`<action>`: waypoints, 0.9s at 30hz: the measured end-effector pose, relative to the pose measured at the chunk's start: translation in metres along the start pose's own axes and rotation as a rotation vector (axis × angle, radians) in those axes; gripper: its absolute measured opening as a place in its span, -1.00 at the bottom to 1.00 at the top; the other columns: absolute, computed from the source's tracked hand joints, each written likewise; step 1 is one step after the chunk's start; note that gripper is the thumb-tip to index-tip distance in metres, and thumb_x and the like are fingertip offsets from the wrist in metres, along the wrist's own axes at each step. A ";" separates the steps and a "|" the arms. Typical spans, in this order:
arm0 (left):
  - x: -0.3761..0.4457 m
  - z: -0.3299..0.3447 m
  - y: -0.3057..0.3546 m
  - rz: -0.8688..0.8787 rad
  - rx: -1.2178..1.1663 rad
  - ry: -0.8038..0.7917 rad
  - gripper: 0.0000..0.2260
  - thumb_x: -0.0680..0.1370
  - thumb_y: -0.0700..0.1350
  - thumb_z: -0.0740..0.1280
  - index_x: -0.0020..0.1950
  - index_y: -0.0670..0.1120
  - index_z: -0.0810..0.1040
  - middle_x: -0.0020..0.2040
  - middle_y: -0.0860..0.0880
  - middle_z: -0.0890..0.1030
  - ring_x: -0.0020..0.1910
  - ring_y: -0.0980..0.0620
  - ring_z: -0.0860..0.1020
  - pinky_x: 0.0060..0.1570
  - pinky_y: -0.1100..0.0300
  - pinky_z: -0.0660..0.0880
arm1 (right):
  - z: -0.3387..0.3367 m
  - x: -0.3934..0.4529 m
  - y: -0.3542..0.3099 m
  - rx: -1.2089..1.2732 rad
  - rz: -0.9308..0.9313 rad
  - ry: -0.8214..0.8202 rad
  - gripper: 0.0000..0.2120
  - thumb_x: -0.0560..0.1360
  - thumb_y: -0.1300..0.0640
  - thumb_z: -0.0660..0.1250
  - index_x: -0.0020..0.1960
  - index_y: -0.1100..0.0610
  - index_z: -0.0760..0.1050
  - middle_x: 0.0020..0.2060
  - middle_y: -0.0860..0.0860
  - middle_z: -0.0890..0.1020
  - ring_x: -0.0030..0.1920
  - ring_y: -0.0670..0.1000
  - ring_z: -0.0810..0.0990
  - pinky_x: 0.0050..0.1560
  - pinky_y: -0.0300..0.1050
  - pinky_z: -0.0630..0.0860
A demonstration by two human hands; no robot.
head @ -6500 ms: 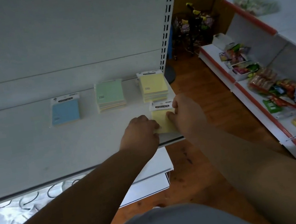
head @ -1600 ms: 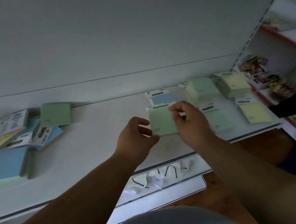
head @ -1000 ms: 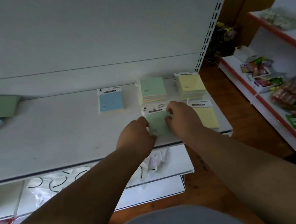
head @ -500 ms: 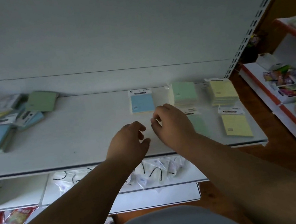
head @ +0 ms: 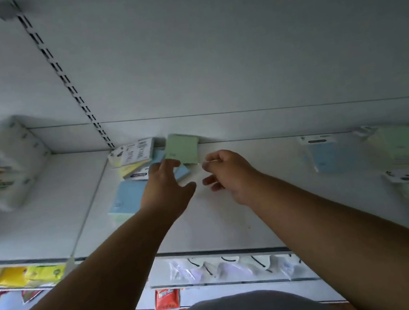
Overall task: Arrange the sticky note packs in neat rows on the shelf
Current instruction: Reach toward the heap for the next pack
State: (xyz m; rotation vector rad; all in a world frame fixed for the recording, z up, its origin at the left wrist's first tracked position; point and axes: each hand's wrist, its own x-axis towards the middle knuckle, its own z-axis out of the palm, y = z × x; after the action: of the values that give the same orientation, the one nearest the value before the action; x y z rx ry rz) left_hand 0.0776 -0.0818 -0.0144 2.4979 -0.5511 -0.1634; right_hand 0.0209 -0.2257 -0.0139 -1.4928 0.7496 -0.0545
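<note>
Both hands open: left hand [head: 165, 184] touching green pack [head: 182, 148], right hand [head: 227, 175] over bare shelf [head: 271, 198].

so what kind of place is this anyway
Probably a small shop or stationery aisle. White retail shelving hangs from a slotted upright, sticky note packs in retail wrapping lie on it, and packaged goods sit on the shelf below.

Shelf: a white board [head: 234, 219] is carrying everything.
Left pile: loose packs [head: 136, 165] are lying jumbled at the back, a green pack [head: 182, 148] leaning on top.
Far left: white wrapped bundles [head: 5, 163] are sitting stacked.
Right side: blue [head: 331, 157] and green packs [head: 400, 144] are lying in rows, blurred.
</note>
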 end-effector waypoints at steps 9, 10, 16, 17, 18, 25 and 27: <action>0.038 -0.010 -0.002 -0.319 -0.739 -0.213 -0.49 0.48 -0.16 0.42 0.40 -0.10 0.36 -0.13 0.03 0.58 -0.32 0.01 0.63 -0.19 0.01 0.65 | 0.040 0.046 -0.025 0.121 0.199 0.163 -0.89 0.51 0.14 0.34 -0.02 0.17 0.54 -0.30 0.09 0.55 -0.43 0.01 0.46 -0.52 -0.26 0.34; 0.039 -0.010 -0.003 -0.347 -0.759 -0.190 -0.52 0.49 -0.17 0.40 0.39 -0.10 0.38 -0.13 0.02 0.58 -0.32 0.01 0.63 -0.21 0.05 0.64 | 0.037 0.046 -0.025 0.117 0.202 0.179 -0.90 0.51 0.12 0.35 -0.07 0.16 0.53 -0.35 0.08 0.50 -0.46 0.00 0.41 -0.53 -0.27 0.30; 0.025 -0.004 -0.007 -0.446 -0.799 -0.165 -0.96 0.49 -0.16 0.39 -0.17 -0.09 0.59 -0.26 -0.12 0.57 -0.39 -0.01 0.51 -0.31 0.13 0.55 | 0.005 0.016 -0.012 0.094 -0.016 0.060 -0.85 0.49 0.14 0.41 -0.25 0.09 0.54 -0.48 0.00 0.44 -0.52 -0.05 0.34 -0.46 -0.24 0.26; 0.020 0.001 -0.004 -0.395 -0.737 -0.173 -0.93 0.47 -0.14 0.38 -0.21 -0.10 0.58 -0.25 -0.16 0.57 -0.35 -0.06 0.53 -0.25 0.05 0.56 | -0.004 0.008 -0.008 0.104 -0.024 0.044 -0.86 0.49 0.15 0.40 -0.25 0.08 0.54 -0.49 -0.02 0.43 -0.53 -0.06 0.34 -0.47 -0.26 0.26; 0.014 0.006 0.001 -0.336 -0.674 -0.187 -0.92 0.47 -0.12 0.37 -0.19 -0.11 0.57 -0.23 -0.18 0.59 -0.29 -0.10 0.56 -0.20 -0.02 0.58 | -0.014 0.000 -0.004 0.096 -0.034 0.044 -0.87 0.50 0.16 0.40 -0.23 0.09 0.55 -0.49 -0.03 0.43 -0.53 -0.06 0.33 -0.49 -0.27 0.25; -0.026 0.041 0.061 -0.020 -0.636 -0.414 -0.94 0.52 -0.17 0.31 -0.12 -0.03 0.56 -0.26 -0.03 0.63 -0.41 0.08 0.60 -0.39 0.24 0.54 | -0.105 -0.053 0.018 -0.089 -0.205 0.181 -0.80 0.48 0.09 0.42 -0.32 -0.05 0.59 -0.52 -0.17 0.52 -0.51 -0.16 0.42 -0.48 -0.33 0.36; -0.033 0.054 0.085 0.048 -0.626 -0.504 -0.95 0.51 -0.15 0.32 -0.12 -0.03 0.57 -0.28 0.00 0.64 -0.41 0.07 0.58 -0.38 0.22 0.52 | -0.135 -0.068 0.027 -0.070 -0.233 0.264 -0.80 0.45 0.09 0.44 -0.35 -0.02 0.58 -0.52 -0.15 0.52 -0.50 -0.17 0.44 -0.46 -0.34 0.37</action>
State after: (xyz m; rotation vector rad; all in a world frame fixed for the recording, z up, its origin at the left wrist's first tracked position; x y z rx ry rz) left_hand 0.0053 -0.1592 -0.0114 1.8226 -0.6361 -0.8267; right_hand -0.1072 -0.3081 0.0030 -1.6544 0.7897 -0.4119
